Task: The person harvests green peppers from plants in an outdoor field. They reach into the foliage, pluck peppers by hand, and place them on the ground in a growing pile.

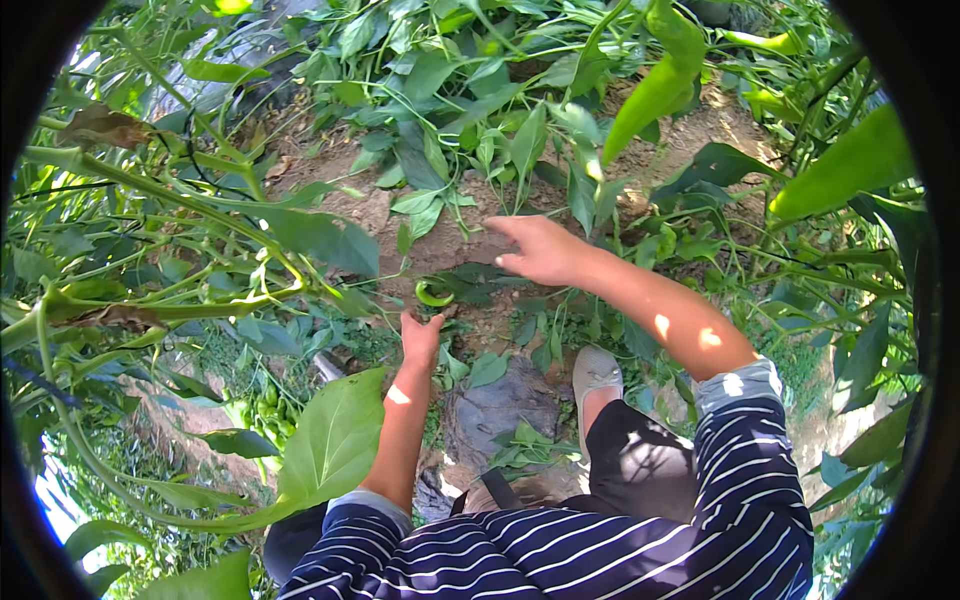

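Observation:
My left hand [421, 337] reaches low over the soil, thumb and finger spread apart. Just beyond its fingertips is a small curled green pepper [433, 295]; I cannot tell whether it lies on the ground or is in the air. Further right, my right hand [541, 246] points leftward with its thumb apart from the fingers, and nothing shows in it. Close to its fingertips are cut or fallen leafy pepper shoots [442, 199] on the bare soil [427, 247].
Pepper plant stems [180, 309] cross from the left, with a large leaf [330, 442] near the camera. Long green peppers [656, 86] hang at upper right. A heap of green peppers [266, 412] sits at lower left. Dark plastic sheeting [499, 412] lies beside my shoe [598, 375].

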